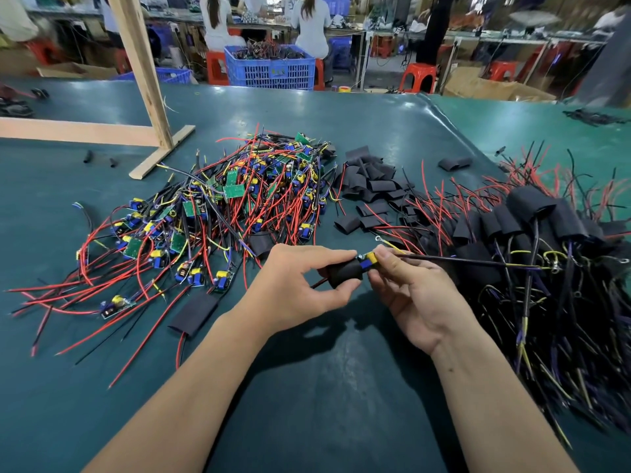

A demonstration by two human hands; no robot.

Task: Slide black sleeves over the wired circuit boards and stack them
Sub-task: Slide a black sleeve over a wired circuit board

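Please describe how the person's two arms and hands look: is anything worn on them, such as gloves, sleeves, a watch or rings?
Both forearms are bare up to the picture's lower edge; no sleeve shows. The left hand and the right hand wear no gloves. No watch, bracelet or ring is visible on the wrists or fingers. The fingernails look short and unpainted.

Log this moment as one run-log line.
step: sleeving | left hand: grips black sleeve | right hand: pinches circuit board, partly inserted | stack: right
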